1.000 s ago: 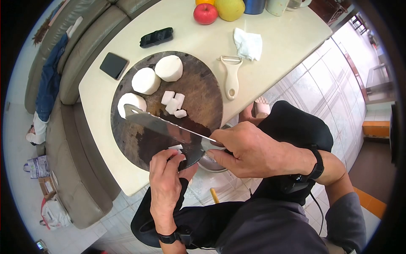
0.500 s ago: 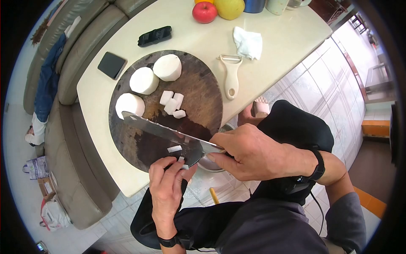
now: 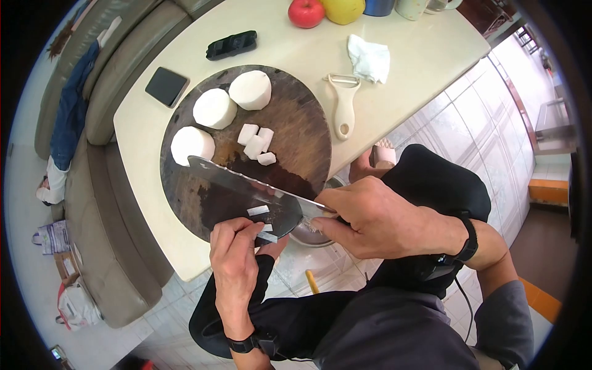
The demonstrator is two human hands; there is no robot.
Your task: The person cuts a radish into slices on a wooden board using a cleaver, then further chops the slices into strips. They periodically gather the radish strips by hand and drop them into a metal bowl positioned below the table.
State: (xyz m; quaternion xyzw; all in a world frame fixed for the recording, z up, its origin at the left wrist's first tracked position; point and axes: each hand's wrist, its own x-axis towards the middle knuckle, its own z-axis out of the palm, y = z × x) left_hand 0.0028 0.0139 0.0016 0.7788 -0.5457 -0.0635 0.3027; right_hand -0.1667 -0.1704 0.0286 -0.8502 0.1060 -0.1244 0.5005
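Note:
My right hand [image 3: 376, 219] is closed round the handle of a wide cleaver [image 3: 246, 191], whose blade lies over the lower part of the round dark cutting board [image 3: 296, 117]. By the blade's near side, my left hand [image 3: 235, 262] has its fingertips pressed together at small white strips [image 3: 267, 228]; what they grip is too small to tell. Another white strip [image 3: 258, 210] rests a little farther up. On the board stand three thick white round pieces [image 3: 214, 109], and several small white chunks [image 3: 253, 145] lie near its middle.
A peeler [image 3: 345, 108], a crumpled white cloth [image 3: 369, 58], a phone [image 3: 166, 86] and a black object [image 3: 232, 45] are on the table [image 3: 407, 105]. Fruit [image 3: 306, 12] and cups stand at its far edge. A metal bowl [image 3: 311, 234] is below the board's right edge.
The whole view has shifted slightly. My left fingertips have drawn back a little from the strips, which now show more. My right hand still holds the cleaver.

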